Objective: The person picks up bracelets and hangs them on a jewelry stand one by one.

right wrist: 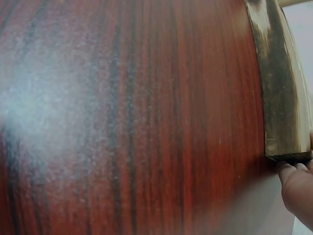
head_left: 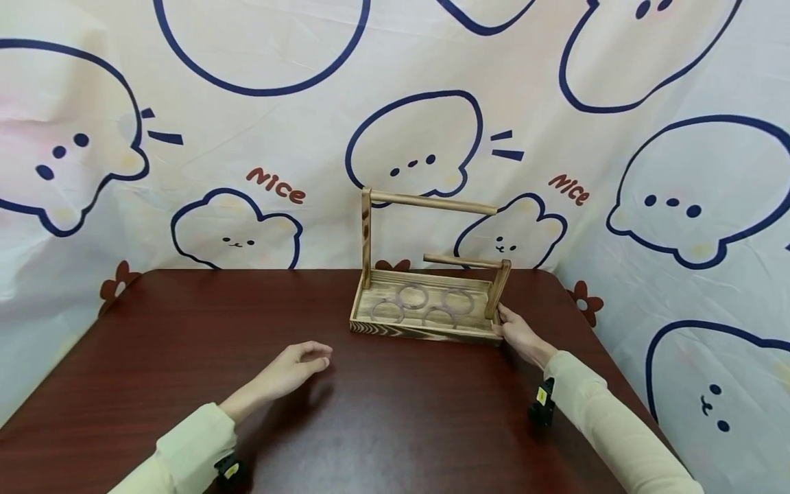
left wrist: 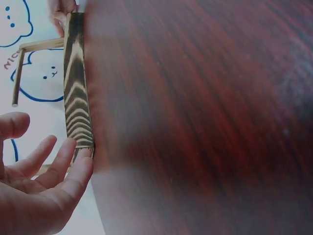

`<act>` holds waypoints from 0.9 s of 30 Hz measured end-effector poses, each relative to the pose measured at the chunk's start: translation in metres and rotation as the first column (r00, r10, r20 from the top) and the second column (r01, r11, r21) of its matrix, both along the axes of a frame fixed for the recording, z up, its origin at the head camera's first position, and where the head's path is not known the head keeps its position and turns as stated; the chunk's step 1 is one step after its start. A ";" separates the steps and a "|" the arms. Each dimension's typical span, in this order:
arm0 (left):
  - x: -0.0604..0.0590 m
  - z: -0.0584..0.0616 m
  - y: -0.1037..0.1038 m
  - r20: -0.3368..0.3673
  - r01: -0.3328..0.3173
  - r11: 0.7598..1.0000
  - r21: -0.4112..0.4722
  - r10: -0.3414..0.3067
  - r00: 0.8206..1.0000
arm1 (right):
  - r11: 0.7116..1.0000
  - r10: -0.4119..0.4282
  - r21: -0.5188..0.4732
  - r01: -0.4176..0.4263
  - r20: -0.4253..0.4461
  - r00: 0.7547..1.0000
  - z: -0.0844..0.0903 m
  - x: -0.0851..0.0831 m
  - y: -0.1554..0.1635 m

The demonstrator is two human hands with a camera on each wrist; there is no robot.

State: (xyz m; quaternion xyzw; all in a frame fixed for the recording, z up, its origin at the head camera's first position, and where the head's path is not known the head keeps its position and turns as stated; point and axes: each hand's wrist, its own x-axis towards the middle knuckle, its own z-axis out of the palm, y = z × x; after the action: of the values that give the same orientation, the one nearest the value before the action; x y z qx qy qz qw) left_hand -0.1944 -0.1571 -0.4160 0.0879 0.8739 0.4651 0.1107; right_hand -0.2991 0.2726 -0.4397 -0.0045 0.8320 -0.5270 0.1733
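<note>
A shallow wooden tray (head_left: 401, 330) with dark burnt grain stands toward the back of the table, right of centre. Several thin round outlines (head_left: 412, 296) mark its floor. From its left end rises a tall post (head_left: 367, 233) bearing a long rod (head_left: 432, 202) that reaches right; a shorter post (head_left: 498, 289) at the right end leans and carries a rod pointing left. My right hand (head_left: 521, 337) grips the tray's right end, its fingertips at the lower corner in the right wrist view. Apart from the tray, my left hand (head_left: 290, 370) hovers over the table front-left of it, fingers loosely bent and holding nothing.
The dark red-brown table (head_left: 185, 329) runs to a patterned cloth backdrop (head_left: 321, 137) behind and at both sides. The tray stands close to the back edge and the right side of the table.
</note>
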 end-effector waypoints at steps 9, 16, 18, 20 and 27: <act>-0.036 -0.008 0.012 -0.121 -0.028 0.999 0.046 0.034 0.992 | 0.998 0.014 0.064 -0.014 0.006 1.000 0.002 -0.007 0.008; -0.094 -0.010 0.032 -0.027 0.033 0.999 0.038 -0.032 0.999 | 0.995 0.053 0.089 -0.052 -0.008 0.999 0.002 -0.011 0.010; -0.106 -0.011 0.037 0.035 0.047 0.998 0.032 -0.048 0.998 | 0.995 0.057 0.088 -0.055 -0.024 0.998 0.001 -0.013 0.010; -0.114 -0.014 0.041 0.079 0.056 0.997 0.047 -0.060 0.995 | 0.994 0.060 0.090 -0.057 -0.030 0.998 0.000 -0.015 0.009; -0.123 -0.025 0.047 0.103 0.050 0.996 0.077 -0.057 0.993 | 0.994 0.057 0.094 -0.054 -0.031 0.998 -0.003 -0.016 0.007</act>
State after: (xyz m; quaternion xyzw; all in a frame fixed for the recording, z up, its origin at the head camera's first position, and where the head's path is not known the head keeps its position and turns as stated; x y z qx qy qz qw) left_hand -0.3171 -0.1104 -0.4414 0.0908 0.8463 0.4981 0.1655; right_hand -0.3154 0.2793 -0.4430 -0.0283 0.8580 -0.4824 0.1741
